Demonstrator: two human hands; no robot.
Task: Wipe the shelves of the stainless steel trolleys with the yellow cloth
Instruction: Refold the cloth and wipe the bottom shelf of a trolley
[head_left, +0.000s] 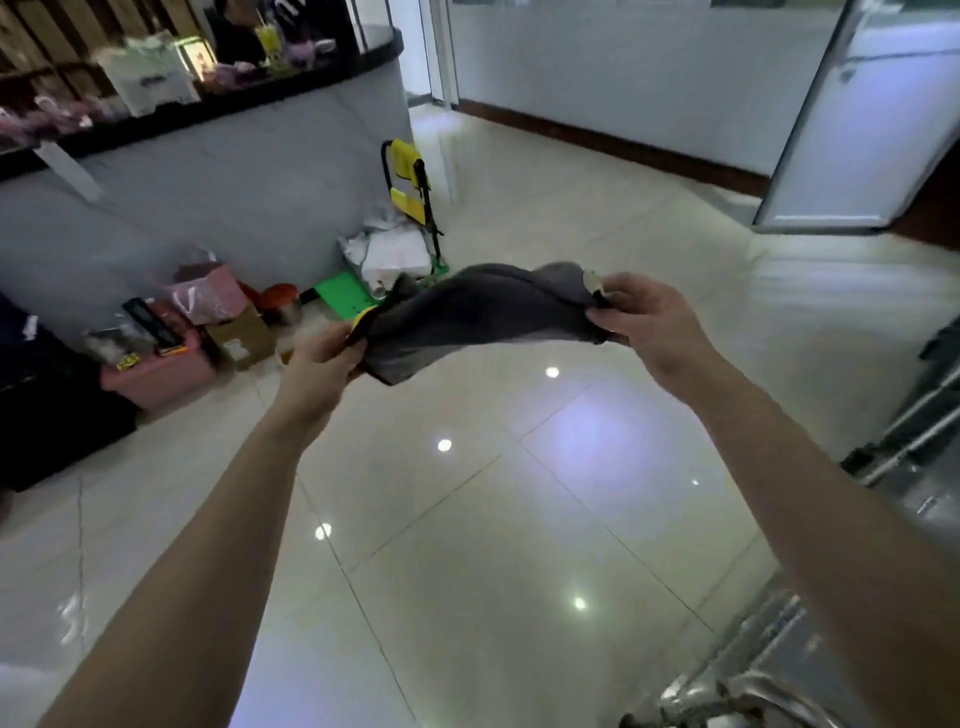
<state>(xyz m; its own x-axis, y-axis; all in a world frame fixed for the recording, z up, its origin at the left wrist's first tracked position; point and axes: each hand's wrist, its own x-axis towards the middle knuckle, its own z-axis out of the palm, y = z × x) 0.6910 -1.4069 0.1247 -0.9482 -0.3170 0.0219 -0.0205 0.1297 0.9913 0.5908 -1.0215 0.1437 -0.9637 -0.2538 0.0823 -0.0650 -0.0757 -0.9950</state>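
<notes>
Left hand (324, 364) and right hand (644, 325) each pinch an end of the limp grey, yellow-edged cloth (483, 317); a slack pinch could drop it.

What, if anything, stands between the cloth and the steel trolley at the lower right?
Nothing visible. The left hand and right hand hold the cloth stretched in the air, and only bare floor lies between it and the trolley.
</notes>
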